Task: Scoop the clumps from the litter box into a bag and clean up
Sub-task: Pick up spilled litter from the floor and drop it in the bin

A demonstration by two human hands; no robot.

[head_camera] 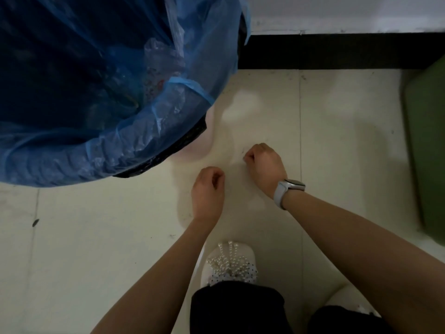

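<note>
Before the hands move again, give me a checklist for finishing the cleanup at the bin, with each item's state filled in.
1. Bin liner open: ok. The blue bin liner is spread over the rim, mouth wide.
2. Waste inside the liner: ok. Clear plastic and a patterned wrapper lie in it; clumps cannot be made out.
3. left hand free: ok, fingers curled, nothing seen in it.
4. right hand free: cannot tell. It is curled and turned away.
5. Floor swept: not ok. A dark speck and small marks lie on the tiles.
6. Scoop put away: cannot tell, none in view.
</note>
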